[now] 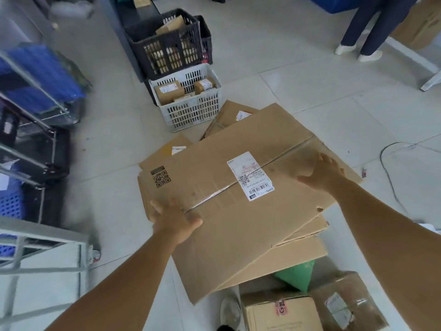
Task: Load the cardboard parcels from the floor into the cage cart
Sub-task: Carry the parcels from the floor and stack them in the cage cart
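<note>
A large flat cardboard parcel [229, 211] with a white shipping label and a taped seam lies tilted across other flat cardboard in the middle of the floor. My left hand [175, 218] grips its near-left edge, thumb on top and fingers over the side. My right hand [322, 172] holds the far-right part, fingers curled over the top near the seam. More flat cardboard [286, 254] lies under it. Two smaller parcels [281, 314] sit on the floor at the bottom right. The grey metal cage cart [45, 237] stands at the left edge.
A white slotted crate [191, 111] and a black crate [167, 44] with small boxes stand beyond the pile. Metal racks with blue bins fill the left side. A person's legs [367, 27] stand at the back right. A cable [386, 163] lies on the tiles at right.
</note>
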Motion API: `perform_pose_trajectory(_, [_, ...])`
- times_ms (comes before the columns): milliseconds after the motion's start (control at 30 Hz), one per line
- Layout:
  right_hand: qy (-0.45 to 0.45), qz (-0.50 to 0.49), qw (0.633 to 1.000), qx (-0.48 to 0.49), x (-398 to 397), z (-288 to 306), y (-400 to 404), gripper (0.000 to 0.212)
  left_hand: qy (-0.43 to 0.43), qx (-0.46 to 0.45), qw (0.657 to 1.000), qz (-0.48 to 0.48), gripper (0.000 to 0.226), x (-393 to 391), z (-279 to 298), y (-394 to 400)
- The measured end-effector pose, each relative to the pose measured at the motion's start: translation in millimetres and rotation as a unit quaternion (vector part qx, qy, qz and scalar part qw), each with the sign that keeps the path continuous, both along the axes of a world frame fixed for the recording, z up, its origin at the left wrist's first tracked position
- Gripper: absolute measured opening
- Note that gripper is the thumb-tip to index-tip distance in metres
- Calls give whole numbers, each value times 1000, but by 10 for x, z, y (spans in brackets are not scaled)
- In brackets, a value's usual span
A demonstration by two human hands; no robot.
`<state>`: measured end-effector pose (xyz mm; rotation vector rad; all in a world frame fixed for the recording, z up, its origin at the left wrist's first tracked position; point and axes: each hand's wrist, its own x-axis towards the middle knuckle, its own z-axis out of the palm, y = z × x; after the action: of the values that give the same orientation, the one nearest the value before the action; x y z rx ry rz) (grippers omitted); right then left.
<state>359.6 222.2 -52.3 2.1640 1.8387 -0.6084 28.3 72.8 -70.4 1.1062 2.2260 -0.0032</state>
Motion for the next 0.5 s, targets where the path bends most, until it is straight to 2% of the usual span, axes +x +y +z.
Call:
perform_pose_trajectory(167, [-19,-8,999,-25,167,-91,212,115,-2,6,1000,-1,108,-113,-110,120])
perform_pose_trajectory(367, [-33,-58,997,-41,138,-73,204,127,5,46,999,-14,112,-275,-112,198])
perform_pose_trajectory(500, [-29,-82,995,-48,71,-84,110,130,-8,86,994,63,116,-467,-153,53])
